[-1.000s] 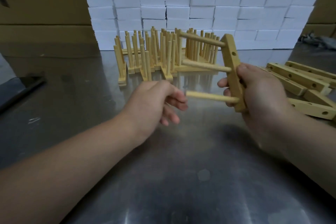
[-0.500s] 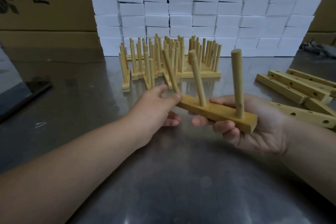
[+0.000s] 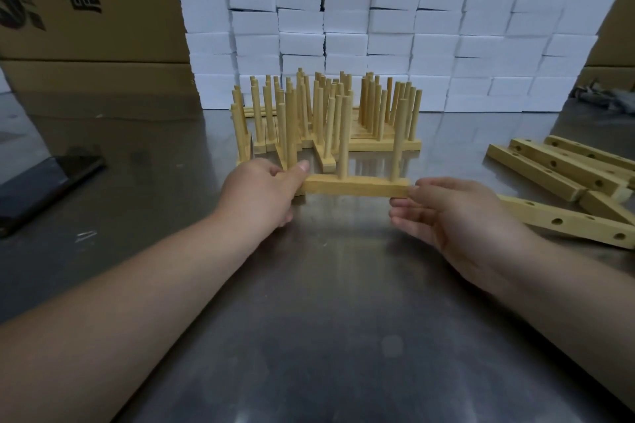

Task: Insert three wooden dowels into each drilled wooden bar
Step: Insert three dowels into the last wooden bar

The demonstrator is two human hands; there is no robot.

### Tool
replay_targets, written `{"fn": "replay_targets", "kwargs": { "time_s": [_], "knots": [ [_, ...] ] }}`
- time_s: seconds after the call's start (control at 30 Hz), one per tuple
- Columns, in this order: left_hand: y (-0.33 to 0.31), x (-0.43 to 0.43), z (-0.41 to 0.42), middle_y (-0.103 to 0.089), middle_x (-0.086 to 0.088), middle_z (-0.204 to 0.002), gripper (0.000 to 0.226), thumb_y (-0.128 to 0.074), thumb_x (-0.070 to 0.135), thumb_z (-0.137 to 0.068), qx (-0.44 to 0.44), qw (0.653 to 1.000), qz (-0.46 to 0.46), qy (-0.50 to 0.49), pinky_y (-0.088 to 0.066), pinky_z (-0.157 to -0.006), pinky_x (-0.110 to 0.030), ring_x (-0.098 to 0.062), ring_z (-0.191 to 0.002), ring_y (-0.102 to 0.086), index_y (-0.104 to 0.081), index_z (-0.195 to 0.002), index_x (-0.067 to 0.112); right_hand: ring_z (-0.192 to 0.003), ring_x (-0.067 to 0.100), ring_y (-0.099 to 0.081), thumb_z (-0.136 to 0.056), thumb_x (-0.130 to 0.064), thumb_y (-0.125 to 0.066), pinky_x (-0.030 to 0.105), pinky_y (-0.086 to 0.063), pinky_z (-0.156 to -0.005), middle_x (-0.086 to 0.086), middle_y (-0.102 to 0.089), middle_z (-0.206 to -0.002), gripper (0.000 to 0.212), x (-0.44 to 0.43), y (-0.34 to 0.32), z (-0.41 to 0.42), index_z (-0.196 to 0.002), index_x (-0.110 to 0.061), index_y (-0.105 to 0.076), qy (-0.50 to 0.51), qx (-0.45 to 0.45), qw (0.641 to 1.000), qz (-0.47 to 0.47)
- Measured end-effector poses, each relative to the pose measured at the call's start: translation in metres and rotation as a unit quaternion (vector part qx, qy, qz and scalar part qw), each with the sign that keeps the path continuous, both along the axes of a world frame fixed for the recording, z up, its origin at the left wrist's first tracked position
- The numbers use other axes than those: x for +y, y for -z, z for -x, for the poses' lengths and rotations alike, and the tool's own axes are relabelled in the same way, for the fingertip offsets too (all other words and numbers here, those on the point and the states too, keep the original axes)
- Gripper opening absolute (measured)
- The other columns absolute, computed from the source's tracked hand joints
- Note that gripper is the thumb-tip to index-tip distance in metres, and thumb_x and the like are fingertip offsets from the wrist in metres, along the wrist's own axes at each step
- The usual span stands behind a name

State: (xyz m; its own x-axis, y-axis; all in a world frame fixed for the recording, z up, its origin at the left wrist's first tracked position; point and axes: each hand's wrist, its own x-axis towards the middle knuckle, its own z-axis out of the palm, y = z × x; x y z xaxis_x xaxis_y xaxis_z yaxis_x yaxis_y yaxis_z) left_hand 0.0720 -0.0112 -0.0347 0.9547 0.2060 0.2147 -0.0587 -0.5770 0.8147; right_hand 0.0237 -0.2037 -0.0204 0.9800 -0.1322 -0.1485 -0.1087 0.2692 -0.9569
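Observation:
I hold a wooden bar (image 3: 354,186) level just above the metal table (image 3: 309,319), with three dowels (image 3: 343,137) standing upright in it. My left hand (image 3: 261,189) grips the bar's left end, thumb on top. At the right end, my right hand (image 3: 457,220) pinches the bar with its fingertips. Right behind the bar stands a dense group of finished bars with dowels (image 3: 371,113). Several drilled bars without dowels (image 3: 563,172) lie to the right, one of them (image 3: 567,221) nearest my right hand.
A dark phone (image 3: 44,189) lies at the table's left edge. A cardboard box (image 3: 86,10) stands at the back left, and a wall of white foam blocks (image 3: 378,27) fills the back. Grey clutter (image 3: 611,99) sits far right.
The bar turned from on end, dowels pointing left, to level with dowels upright. It moved forward toward the finished group. My left hand took hold of its left end.

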Motion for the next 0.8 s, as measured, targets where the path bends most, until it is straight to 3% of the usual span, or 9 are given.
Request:
{"fn": "replay_targets", "kwargs": {
  "time_s": [0.07, 0.13, 0.17, 0.2, 0.43, 0.53, 0.63, 0.73, 0.8],
  "knots": [
    [-0.003, 0.004, -0.001, -0.066, -0.009, -0.070, 0.055, -0.042, 0.058, -0.087, 0.019, 0.985, -0.174, -0.003, -0.043, -0.056, -0.032, -0.022, -0.063, -0.060, -0.064, -0.075, 0.009, -0.088, 0.020, -0.065, -0.088, -0.002, -0.056, 0.023, -0.057, -0.070, 0.020, -0.060, -0.101, 0.028, 0.000, 0.003, -0.001, -0.115, -0.002, -0.046, -0.008, 0.003, 1.000, -0.003],
    [-0.005, 0.005, -0.002, -0.064, -0.011, -0.074, 0.062, -0.036, 0.063, -0.087, 0.039, 0.965, -0.258, -0.003, -0.039, -0.052, -0.031, -0.023, -0.065, -0.058, -0.064, -0.076, 0.008, -0.095, 0.015, -0.065, -0.087, -0.003, -0.058, 0.020, -0.054, -0.079, 0.013, -0.062, -0.103, 0.013, 0.000, 0.004, 0.000, -0.099, -0.001, -0.055, -0.045, 0.011, 0.999, 0.027],
    [-0.006, 0.006, -0.002, -0.063, -0.010, -0.074, 0.063, -0.034, 0.065, -0.086, 0.047, 0.959, -0.278, -0.003, -0.039, -0.051, -0.030, -0.022, -0.065, -0.057, -0.064, -0.077, 0.010, -0.095, 0.014, -0.064, -0.086, -0.004, -0.059, 0.020, -0.052, -0.084, 0.010, -0.063, -0.100, 0.003, 0.001, 0.004, 0.001, -0.088, -0.002, -0.058, -0.063, 0.015, 0.997, 0.042],
    [-0.006, 0.006, -0.002, -0.062, -0.007, -0.075, 0.064, -0.032, 0.067, -0.084, 0.053, 0.954, -0.294, -0.001, -0.040, -0.051, -0.029, -0.020, -0.066, -0.057, -0.064, -0.079, 0.012, -0.096, 0.013, -0.064, -0.086, -0.004, -0.059, 0.021, -0.050, -0.089, 0.008, -0.064, -0.098, 0.006, -0.001, 0.005, 0.001, -0.080, -0.005, -0.060, -0.073, 0.014, 0.996, 0.054],
    [-0.014, 0.006, 0.003, -0.056, 0.005, -0.076, 0.057, -0.044, 0.073, -0.075, 0.093, 0.908, -0.409, 0.017, -0.040, -0.050, -0.026, -0.011, -0.067, -0.051, -0.064, -0.092, 0.023, -0.093, 0.013, -0.065, -0.087, -0.008, -0.059, 0.024, -0.049, -0.090, 0.007, -0.065, -0.091, 0.016, -0.001, 0.002, 0.004, -0.071, -0.012, -0.061, -0.047, 0.018, 0.994, 0.093],
    [-0.015, 0.007, 0.002, -0.060, 0.003, -0.076, 0.053, -0.049, 0.072, -0.074, 0.090, 0.901, -0.423, 0.018, -0.048, -0.057, -0.028, -0.013, -0.068, -0.055, -0.067, -0.085, 0.023, -0.091, 0.019, -0.068, -0.086, -0.014, -0.060, 0.037, -0.050, -0.093, 0.000, -0.070, -0.070, 0.035, -0.004, 0.004, 0.003, -0.053, -0.013, -0.069, -0.034, 0.017, 0.984, 0.173],
    [-0.015, 0.007, 0.003, -0.061, 0.003, -0.076, 0.052, -0.053, 0.071, -0.071, 0.101, 0.915, -0.390, 0.030, -0.048, -0.058, -0.028, -0.013, -0.070, -0.056, -0.065, -0.082, 0.021, -0.099, 0.036, -0.063, -0.085, -0.017, -0.057, 0.055, -0.044, -0.096, 0.017, -0.070, -0.087, 0.021, -0.002, 0.005, 0.006, -0.072, -0.029, -0.069, -0.038, -0.007, 0.969, 0.243],
    [-0.014, 0.007, 0.004, -0.061, 0.003, -0.077, 0.056, -0.045, 0.074, -0.072, 0.101, 0.933, -0.342, 0.044, -0.047, -0.058, -0.028, -0.013, -0.071, -0.056, -0.064, -0.077, 0.021, -0.101, 0.036, -0.062, -0.085, -0.018, -0.056, 0.054, -0.043, -0.096, 0.019, -0.066, -0.097, 0.017, -0.001, 0.007, 0.006, -0.078, -0.030, -0.066, -0.045, -0.020, 0.964, 0.260],
    [-0.013, 0.006, 0.004, -0.060, 0.003, -0.077, 0.048, -0.049, 0.067, -0.077, 0.087, 0.932, -0.350, 0.039, -0.048, -0.060, -0.028, -0.013, -0.071, -0.055, -0.067, -0.082, 0.022, -0.100, 0.034, -0.063, -0.086, -0.020, -0.057, 0.049, -0.044, -0.098, 0.019, -0.068, -0.097, 0.014, -0.002, 0.010, 0.004, -0.081, -0.021, -0.071, -0.048, -0.024, 0.959, 0.279]
  ]
}}
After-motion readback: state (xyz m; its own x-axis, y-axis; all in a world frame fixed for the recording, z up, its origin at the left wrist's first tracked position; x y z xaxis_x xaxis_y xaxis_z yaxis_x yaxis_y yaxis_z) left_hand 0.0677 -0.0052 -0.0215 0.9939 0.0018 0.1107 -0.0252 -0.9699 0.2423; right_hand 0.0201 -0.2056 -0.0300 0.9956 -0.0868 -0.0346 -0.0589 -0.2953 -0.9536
